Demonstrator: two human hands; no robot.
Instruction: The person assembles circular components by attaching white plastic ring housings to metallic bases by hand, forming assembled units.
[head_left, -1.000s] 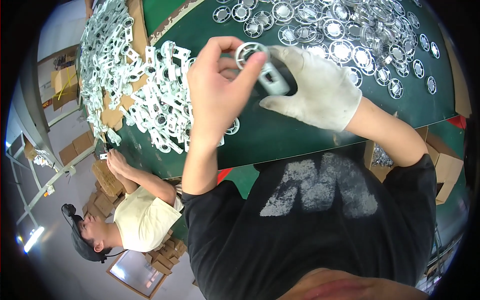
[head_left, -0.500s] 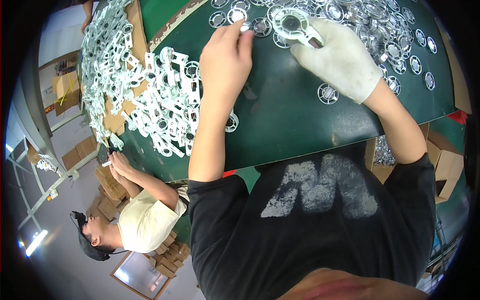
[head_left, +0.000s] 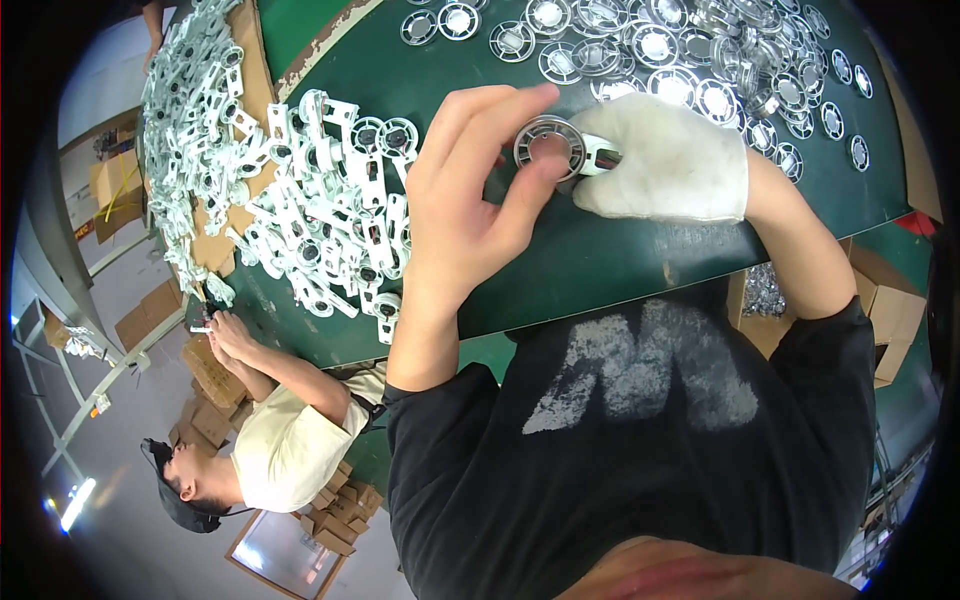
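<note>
In front of me my right hand (head_left: pixel 660 160), in a white glove, is closed around the handle end of a pale green-white plastic part (head_left: pixel 598 155). On that part's round end sits a silver spoked ring (head_left: pixel 522 150). My bare left hand (head_left: pixel 465 180) presses its thumb on the ring's face; the index finger reaches past the upper edge. Some of the left fingers are hidden behind the ring. More silver spoked rings (head_left: pixel 655 45) lie loose and heaped at the far right of the green table (head_left: pixel 590 270).
Many pale green-white plastic parts (head_left: pixel 320 230) are piled left, partly on cardboard (head_left: pixel 262 60). At the left a co-worker (head_left: pixel 290 440) handles a small part at the table edge. An open carton (head_left: pixel 765 300) with silver pieces stands below the table by my right arm.
Both hands have come nearer to me and together. A silver ring taken by the left hand from the far side now sits on the plastic part's round end.
</note>
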